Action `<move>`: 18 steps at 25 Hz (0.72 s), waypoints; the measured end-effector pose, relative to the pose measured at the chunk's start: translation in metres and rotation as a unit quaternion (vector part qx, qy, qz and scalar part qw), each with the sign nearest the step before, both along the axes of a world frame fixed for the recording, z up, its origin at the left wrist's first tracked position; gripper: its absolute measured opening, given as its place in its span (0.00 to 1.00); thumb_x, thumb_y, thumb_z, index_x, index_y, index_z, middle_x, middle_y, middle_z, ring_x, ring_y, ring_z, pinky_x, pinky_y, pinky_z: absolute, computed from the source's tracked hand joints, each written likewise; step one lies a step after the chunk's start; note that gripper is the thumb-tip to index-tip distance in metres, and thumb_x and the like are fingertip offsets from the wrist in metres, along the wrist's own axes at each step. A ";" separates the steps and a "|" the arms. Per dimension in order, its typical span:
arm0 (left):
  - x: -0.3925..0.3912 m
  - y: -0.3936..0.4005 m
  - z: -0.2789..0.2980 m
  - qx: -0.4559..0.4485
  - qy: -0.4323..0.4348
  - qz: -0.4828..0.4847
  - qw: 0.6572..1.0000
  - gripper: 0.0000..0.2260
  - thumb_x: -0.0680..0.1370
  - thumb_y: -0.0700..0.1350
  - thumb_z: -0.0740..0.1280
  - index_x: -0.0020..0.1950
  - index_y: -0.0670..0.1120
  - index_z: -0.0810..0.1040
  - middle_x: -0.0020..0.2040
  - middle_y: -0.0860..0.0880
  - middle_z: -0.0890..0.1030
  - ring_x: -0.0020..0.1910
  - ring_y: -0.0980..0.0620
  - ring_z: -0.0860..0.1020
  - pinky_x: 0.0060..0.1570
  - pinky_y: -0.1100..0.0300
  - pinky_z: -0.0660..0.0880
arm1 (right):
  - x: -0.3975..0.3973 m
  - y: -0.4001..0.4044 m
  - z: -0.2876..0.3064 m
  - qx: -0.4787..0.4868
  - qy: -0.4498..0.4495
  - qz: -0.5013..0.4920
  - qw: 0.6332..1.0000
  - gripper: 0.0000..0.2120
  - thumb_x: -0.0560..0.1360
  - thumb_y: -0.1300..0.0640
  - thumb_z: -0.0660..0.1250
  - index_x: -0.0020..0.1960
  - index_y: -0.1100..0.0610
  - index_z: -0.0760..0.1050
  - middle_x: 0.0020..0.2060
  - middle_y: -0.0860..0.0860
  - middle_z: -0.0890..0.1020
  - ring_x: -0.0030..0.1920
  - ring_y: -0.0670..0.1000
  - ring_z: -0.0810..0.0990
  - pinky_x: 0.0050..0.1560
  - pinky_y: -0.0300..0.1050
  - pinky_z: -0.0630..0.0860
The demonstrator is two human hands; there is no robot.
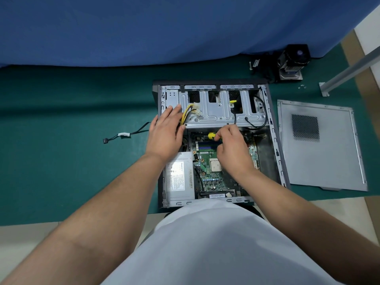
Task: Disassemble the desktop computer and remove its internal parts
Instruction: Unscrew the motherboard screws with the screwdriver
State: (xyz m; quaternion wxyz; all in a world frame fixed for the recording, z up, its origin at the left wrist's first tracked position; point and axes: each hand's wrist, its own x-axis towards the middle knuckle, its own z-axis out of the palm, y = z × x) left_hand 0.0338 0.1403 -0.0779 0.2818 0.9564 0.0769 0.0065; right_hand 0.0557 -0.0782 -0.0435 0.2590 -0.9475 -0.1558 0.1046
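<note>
The open desktop case lies flat on a green mat. Inside are the green motherboard with a bare CPU, a grey power supply at the lower left and a metal drive cage at the far side. My left hand rests flat, fingers straight, on the cage's left end beside yellow and black power cables. My right hand grips a screwdriver with a yellow handle over the motherboard's far edge, by the RAM slots. Its tip is hidden.
The removed side panel lies to the right of the case. A black CPU cooler with fan stands at the far right, with small screws and a metal bar nearby. A loose black cable lies left of the case. A blue cloth hangs behind.
</note>
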 end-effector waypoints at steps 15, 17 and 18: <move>-0.002 -0.001 0.000 0.002 -0.004 -0.002 1.000 0.23 0.85 0.48 0.59 0.80 0.55 0.62 0.82 0.56 0.61 0.82 0.54 0.56 0.80 0.41 0.54 | -0.009 -0.015 0.006 0.059 0.032 -0.044 0.997 0.12 0.76 0.67 0.64 0.55 0.53 0.74 0.57 0.48 0.72 0.33 0.44 0.73 0.42 0.38 0.72; -0.005 -0.003 0.002 0.026 -0.018 -0.007 0.999 0.25 0.85 0.49 0.59 0.81 0.58 0.57 0.84 0.57 0.54 0.83 0.54 0.53 0.81 0.42 0.50 | -0.015 -0.023 0.015 0.111 0.034 -0.086 0.989 0.11 0.78 0.61 0.66 0.55 0.48 0.74 0.55 0.45 0.75 0.31 0.42 0.74 0.37 0.30 0.69; -0.008 -0.004 0.004 0.058 -0.031 -0.019 0.998 0.25 0.85 0.50 0.57 0.82 0.59 0.56 0.84 0.57 0.52 0.83 0.54 0.52 0.80 0.42 0.48 | -0.017 -0.028 0.022 0.139 0.032 -0.113 0.983 0.10 0.78 0.59 0.67 0.55 0.46 0.74 0.53 0.44 0.76 0.30 0.41 0.74 0.35 0.30 0.69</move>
